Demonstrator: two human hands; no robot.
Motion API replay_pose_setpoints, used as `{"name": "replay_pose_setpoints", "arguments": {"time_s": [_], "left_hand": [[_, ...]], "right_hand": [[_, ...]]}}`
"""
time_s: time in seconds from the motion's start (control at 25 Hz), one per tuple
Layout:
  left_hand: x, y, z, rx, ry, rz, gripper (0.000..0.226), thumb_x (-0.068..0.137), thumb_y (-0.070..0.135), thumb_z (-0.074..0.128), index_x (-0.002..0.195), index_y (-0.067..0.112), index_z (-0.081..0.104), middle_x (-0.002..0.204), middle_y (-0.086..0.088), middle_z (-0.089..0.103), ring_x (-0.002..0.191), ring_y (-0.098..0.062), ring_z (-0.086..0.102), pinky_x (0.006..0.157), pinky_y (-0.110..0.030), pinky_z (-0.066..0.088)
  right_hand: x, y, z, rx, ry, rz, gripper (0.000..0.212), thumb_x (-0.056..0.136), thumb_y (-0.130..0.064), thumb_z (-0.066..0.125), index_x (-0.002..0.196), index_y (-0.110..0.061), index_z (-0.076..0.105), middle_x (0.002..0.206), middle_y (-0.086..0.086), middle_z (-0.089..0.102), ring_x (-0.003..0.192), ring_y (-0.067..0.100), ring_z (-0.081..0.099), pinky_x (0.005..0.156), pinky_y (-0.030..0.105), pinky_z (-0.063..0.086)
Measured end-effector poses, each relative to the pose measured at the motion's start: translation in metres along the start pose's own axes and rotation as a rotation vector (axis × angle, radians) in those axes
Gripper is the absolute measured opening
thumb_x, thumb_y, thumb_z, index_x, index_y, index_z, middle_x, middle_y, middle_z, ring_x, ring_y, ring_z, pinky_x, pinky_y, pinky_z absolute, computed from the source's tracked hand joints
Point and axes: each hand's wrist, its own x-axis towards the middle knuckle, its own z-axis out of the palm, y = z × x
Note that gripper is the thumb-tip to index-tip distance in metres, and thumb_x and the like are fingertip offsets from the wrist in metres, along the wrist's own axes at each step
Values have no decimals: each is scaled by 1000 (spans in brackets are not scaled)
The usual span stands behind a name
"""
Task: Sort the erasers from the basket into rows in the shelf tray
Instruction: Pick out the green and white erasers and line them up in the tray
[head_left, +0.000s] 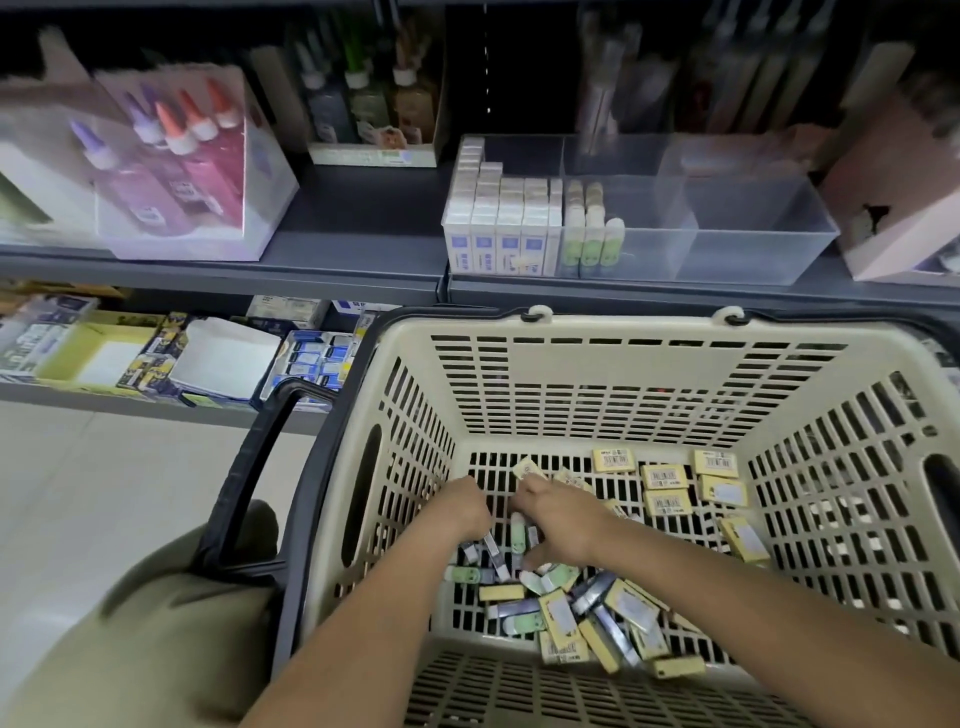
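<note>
Two bare forearms are stretched from the near edge down into a beige slotted basket, and the grip is made on its floor. The left hand is clenched, fingers curled under, and grey-sleeved erasers are held in it with their ends sticking out toward the wrist. Just to its right, almost touching, the right hand is closed on a yellow eraser that shows past the knuckles; because of blur it cannot be told whether more pieces are gripped under the palm. Below the right thumb and on toward the wrist, a loose heap of erasers is spread, with yellow, green and grey sleeves mixed and overlapping. Farther right of the grip, several yellow boxed erasers are laid flat, labels up, near the basket's far wall. Left of the grip, outside the basket wall, a black handle is folded down beside a knee in olive cloth. Beyond the hands, above the basket's far rim, a clear shelf tray is set on a grey shelf; white boxes are ranked in rows in its left compartment, and green-sleeved pieces are stood in the next. Well up and left of the grip, glue bottles are racked in a display box.
</note>
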Motion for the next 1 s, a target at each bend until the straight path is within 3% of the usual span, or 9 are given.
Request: {"name": "replay_pose_setpoints", "arguments": {"time_s": [0.16,0.32,0.44,0.6,0.8,1.0], "left_hand": [[5,-4,8,-162,95,164,54,85,-1,57,134,13,41,134,-8,48,116,-21,52,90,-26,47],[7,0,18,-221,84,210,74,76,16,74,139,20,35,133,-6,40,110,-19,51,88,-26,47],[9,2,30,-60,-2,223,75,75,22,75,138,23,33,132,-6,36,113,-21,49,95,-30,43],[11,-2,35,85,-111,247,86,74,28,76,143,31,25,138,-6,26,124,-26,43,103,-35,38],[7,2,47,162,38,353,63,80,21,69,135,25,39,130,-4,35,113,-25,51,98,-35,43],[7,10,38,-13,-31,269,48,80,21,67,124,16,49,118,-5,57,99,-19,57,85,-31,48]], "right_hand": [[-11,16,0,159,27,58,55,71,-44,73,114,-23,45,116,-2,39,99,18,48,75,28,42],[-16,19,0,207,50,71,54,72,-42,71,116,-24,46,116,-2,38,99,18,50,72,27,41],[-17,16,-1,197,39,66,52,75,-41,69,120,-27,50,115,-1,36,99,17,48,76,29,45],[-25,24,-8,267,29,74,27,74,-37,70,94,-25,56,106,-3,35,88,16,48,75,29,44],[-42,47,-16,377,64,133,23,79,-32,70,95,-20,60,109,-3,33,88,10,46,86,28,44],[-51,44,-14,538,139,158,18,76,-26,74,90,-20,63,108,-4,39,82,9,50,84,25,46]]}}
